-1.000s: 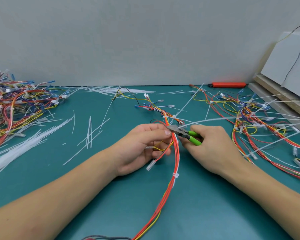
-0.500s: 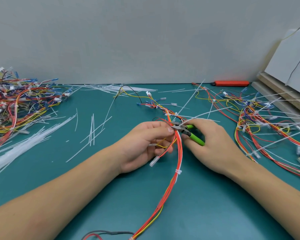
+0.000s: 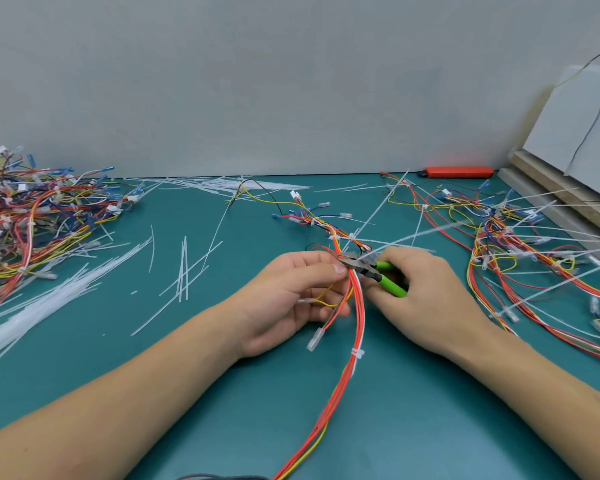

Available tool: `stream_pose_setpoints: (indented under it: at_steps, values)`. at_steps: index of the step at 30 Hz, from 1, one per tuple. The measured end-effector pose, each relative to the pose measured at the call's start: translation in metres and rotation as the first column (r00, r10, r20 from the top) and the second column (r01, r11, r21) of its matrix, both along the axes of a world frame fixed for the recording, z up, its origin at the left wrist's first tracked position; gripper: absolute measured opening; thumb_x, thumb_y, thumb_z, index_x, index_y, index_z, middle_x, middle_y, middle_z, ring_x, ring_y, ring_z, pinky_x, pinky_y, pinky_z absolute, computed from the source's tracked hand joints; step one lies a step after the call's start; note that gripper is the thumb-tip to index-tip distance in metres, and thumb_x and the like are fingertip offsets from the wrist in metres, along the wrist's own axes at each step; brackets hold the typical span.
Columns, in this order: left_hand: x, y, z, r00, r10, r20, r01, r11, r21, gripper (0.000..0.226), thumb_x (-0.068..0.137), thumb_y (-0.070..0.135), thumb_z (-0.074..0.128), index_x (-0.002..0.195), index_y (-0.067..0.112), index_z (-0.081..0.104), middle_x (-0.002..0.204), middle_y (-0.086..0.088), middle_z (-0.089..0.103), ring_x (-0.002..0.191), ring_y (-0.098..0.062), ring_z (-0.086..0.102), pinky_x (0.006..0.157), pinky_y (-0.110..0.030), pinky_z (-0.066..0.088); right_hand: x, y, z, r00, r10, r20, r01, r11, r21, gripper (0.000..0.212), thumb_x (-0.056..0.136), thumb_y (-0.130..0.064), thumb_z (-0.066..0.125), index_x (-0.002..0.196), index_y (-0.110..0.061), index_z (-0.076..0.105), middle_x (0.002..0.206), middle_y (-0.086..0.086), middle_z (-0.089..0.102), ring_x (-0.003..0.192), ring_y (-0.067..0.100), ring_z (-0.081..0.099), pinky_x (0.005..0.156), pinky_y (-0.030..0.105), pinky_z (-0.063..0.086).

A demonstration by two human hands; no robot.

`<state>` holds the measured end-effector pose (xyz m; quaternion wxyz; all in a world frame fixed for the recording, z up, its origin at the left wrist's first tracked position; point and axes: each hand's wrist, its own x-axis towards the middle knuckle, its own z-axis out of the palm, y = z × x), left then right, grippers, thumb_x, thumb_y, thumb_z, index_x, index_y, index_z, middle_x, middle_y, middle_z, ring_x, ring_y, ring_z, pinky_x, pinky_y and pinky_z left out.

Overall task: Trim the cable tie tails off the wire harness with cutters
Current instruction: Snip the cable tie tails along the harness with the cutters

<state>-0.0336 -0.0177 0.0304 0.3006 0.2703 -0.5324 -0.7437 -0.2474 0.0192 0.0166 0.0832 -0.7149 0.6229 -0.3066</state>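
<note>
An orange, red and yellow wire harness (image 3: pixel 355 327) runs from the table's front edge up through the middle. My left hand (image 3: pixel 291 299) grips the harness bundle near its upper part, fingers curled round the wires. My right hand (image 3: pixel 420 299) holds green-handled cutters (image 3: pixel 383 275); their metal jaws sit at the harness just beside my left fingertips. A long white cable tie tail (image 3: pixel 426 233) sticks out to the right from that spot. A trimmed tie (image 3: pixel 357 353) wraps the bundle lower down.
A heap of harnesses (image 3: pixel 32 216) lies at the left, with cut white tie tails (image 3: pixel 184 268) scattered beside it. More harnesses with long tails (image 3: pixel 520 244) lie at the right. An orange tool (image 3: pixel 459 172) rests by the wall. Boards (image 3: pixel 568 188) lean at far right.
Both hands and the harness have stayed close together in the middle. The cutter jaws remain at the bundle by my left fingertips; the tie tail still juts out to the right.
</note>
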Motion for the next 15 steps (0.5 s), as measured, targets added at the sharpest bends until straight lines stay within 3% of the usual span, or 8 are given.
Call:
stream_pose_setpoints:
  at_steps: [1,3,6,10,12,15]
  values:
    - [0.0004,0.0001,0.0006,1.000,0.000,0.003,0.000,1.000,-0.001,0.021,0.098,0.015,0.059,0.080,0.019,0.069,0.083,-0.003,0.069,0.067,-0.017,0.067,0.057,-0.020,0.049,0.0011,0.0009,0.0013,1.000,0.012,-0.013,-0.012,1.000,0.018,0.010,0.089,-0.038,0.069,0.094,-0.031,0.067,0.088,-0.014,0.065,0.092,0.015,0.058,0.082,0.037,0.047]
    - [0.0008,0.0008,0.0019,1.000,0.001,0.003,-0.001,1.000,0.003,0.027,0.099,0.015,0.057,0.078,0.023,0.071,0.095,-0.008,0.074,0.072,-0.018,0.070,0.060,-0.021,0.051,0.0013,0.0003,0.0027,1.000,0.014,-0.028,-0.012,0.997,0.072,0.028,0.090,-0.038,0.066,0.118,-0.031,0.066,0.114,-0.015,0.067,0.116,0.017,0.055,0.101,0.042,0.045]
    - [0.0005,0.0007,0.0017,1.000,-0.003,-0.031,0.004,0.999,0.038,0.025,0.100,0.014,0.056,0.080,0.023,0.070,0.107,-0.015,0.075,0.076,-0.017,0.071,0.064,-0.022,0.054,0.0012,-0.0012,0.0034,0.999,0.016,-0.048,-0.012,0.996,0.090,0.034,0.092,-0.035,0.066,0.126,-0.031,0.064,0.124,-0.015,0.065,0.123,0.015,0.053,0.107,0.043,0.042]
    - [0.0001,-0.0006,0.0000,0.999,-0.007,-0.054,0.011,0.998,0.069,0.006,0.098,0.013,0.057,0.095,0.013,0.063,0.110,-0.017,0.074,0.080,-0.019,0.071,0.067,-0.025,0.056,-0.0016,-0.0024,0.0013,0.998,0.013,-0.059,-0.009,0.997,0.077,0.035,0.093,-0.034,0.067,0.127,-0.031,0.064,0.125,-0.015,0.065,0.124,0.015,0.053,0.107,0.043,0.042]
    - [-0.0007,-0.0004,0.0010,0.999,0.001,-0.041,0.002,0.998,0.067,0.011,0.096,0.015,0.059,0.087,0.017,0.065,0.105,-0.016,0.074,0.078,-0.020,0.072,0.068,-0.026,0.055,-0.0014,-0.0024,0.0012,0.997,0.029,-0.068,-0.024,0.998,0.061,0.033,0.092,-0.034,0.067,0.126,-0.030,0.064,0.122,-0.016,0.065,0.122,0.015,0.054,0.106,0.041,0.042]
    - [-0.0004,0.0012,0.0040,1.000,0.004,-0.018,-0.003,0.999,0.049,0.016,0.094,0.017,0.060,0.080,0.020,0.066,0.097,-0.012,0.075,0.075,-0.020,0.072,0.068,-0.026,0.055,-0.0025,-0.0049,-0.0004,0.999,0.036,-0.036,-0.034,0.999,0.039,0.009,0.090,-0.032,0.070,0.098,-0.032,0.068,0.092,-0.018,0.066,0.098,0.013,0.057,0.085,0.034,0.044]
